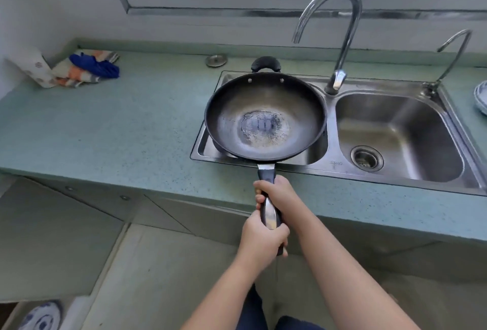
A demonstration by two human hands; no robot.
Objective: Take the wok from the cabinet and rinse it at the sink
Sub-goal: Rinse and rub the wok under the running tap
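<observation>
A: Starting from the wok (266,118), where is it found?

B: It is held roughly level over the left basin (208,147) of the sink (332,164), and most of that basin is covered by its bowl. Whether the rim is touched underneath cannot be told.

A: How is it held?

B: The long handle (270,213) is wrapped twice. The right grip (275,192) is closed round it nearer the bowl, and the left grip (263,240) is closed round its end. Two hands are probably needed because the weight is carried far out on a long lever.

A: Why there?

B: The bowl is judged to be set for the tall faucet (340,39), whose spout hangs near the far right rim. No running water is seen.

A: What room is left?

B: The faucet's stem is close beside the right rim, and the loop handle (266,64) is near the basin's back edge, so little swing is allowed there. The handle is projected back past the worktop (105,132) edge. More room is offered over the right basin (421,145). The cloths (89,68) are well apart.
</observation>
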